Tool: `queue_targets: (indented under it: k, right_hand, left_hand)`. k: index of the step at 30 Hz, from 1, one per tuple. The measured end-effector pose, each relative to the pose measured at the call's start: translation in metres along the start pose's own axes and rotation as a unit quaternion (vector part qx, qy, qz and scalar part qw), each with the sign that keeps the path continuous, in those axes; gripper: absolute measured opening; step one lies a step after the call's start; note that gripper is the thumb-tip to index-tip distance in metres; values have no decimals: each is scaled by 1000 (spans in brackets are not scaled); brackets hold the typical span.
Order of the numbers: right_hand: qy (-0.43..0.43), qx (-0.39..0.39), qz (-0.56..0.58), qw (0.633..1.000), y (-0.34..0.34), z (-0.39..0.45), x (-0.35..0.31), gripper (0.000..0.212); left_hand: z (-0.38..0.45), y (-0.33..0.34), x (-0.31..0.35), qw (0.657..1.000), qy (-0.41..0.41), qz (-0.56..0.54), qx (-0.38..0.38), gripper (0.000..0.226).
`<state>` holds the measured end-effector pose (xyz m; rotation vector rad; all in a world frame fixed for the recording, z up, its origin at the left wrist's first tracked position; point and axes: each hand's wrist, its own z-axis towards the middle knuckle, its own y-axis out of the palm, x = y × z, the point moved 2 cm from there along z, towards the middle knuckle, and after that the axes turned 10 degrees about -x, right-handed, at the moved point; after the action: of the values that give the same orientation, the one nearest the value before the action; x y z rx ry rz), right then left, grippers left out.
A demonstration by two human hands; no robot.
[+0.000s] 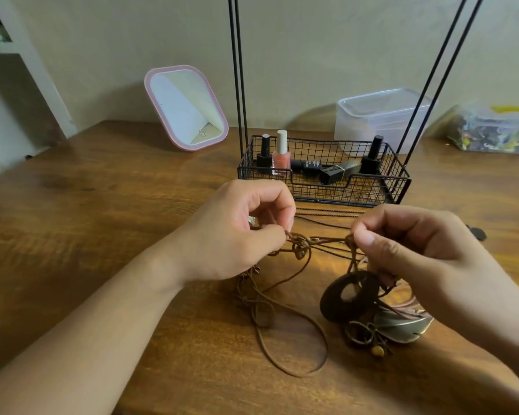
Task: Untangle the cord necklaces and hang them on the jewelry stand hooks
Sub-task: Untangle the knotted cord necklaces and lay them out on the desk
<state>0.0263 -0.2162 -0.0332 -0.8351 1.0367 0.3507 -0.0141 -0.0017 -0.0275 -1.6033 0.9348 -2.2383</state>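
Fingertips [363, 236] of both hands pinch tangled cords [318, 241].

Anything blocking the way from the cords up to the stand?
Nothing visible stands between. Both hands, left hand and right hand, pinch the cords, which are knotted together; the stand rises behind, hooks out of view.

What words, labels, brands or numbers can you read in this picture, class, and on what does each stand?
None can be read for certain.
Black bottle lying in the wire basket: white print, too small and blurred to read.
Pink-framed mirror: a small emblem near its lower edge, no legible letters.
Pink nail polish bottle: no label visible.
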Motion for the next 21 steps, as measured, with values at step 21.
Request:
queue_targets:
  k: [21]
  right_hand:
    - [-48,-37,-14,998,2,0,2,17]
  left_hand:
    - [3,1,0,970,96,-223,-13,22]
